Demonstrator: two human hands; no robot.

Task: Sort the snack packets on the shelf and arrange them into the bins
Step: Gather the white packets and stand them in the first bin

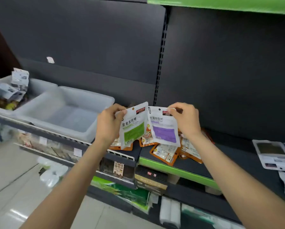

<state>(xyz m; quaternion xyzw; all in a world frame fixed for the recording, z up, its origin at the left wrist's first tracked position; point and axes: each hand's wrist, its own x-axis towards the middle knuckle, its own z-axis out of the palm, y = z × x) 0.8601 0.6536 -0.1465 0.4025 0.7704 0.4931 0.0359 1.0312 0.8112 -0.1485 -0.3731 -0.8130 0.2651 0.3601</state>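
Two white snack packets are held up side by side above a dark shop shelf [234, 156], each gripped near its top corner. The green-panel packet [133, 125] is pinched at its upper left edge by the left hand [109, 123], thumb and fingers curled round the pouch; it is tilted slightly to the right. The purple-panel packet [163, 126] is pinched at its upper right corner by the right hand [186, 120], fingers bent over the top edge. Both pouches are flat and white, printed with dark Chinese lettering, a red-and-black brand tag near the top, a small round hang hole, and a solid coloured block across the lower half. Their inner edges nearly touch.

Below and behind them, a loose heap of orange-edged packets [164, 152] is spread on the shelf, partly hidden by the held pouches and the right wrist. At the far right of the shelf, more white packets [270, 154] are laid flat, one showing a dark panel and others showing purple.

To the left, on the same shelf level, a translucent grey bin [82, 131] is seen with nothing visible inside it, and just beyond it a second bin [39, 86] is stacked with grey-and-white packets [19, 83].
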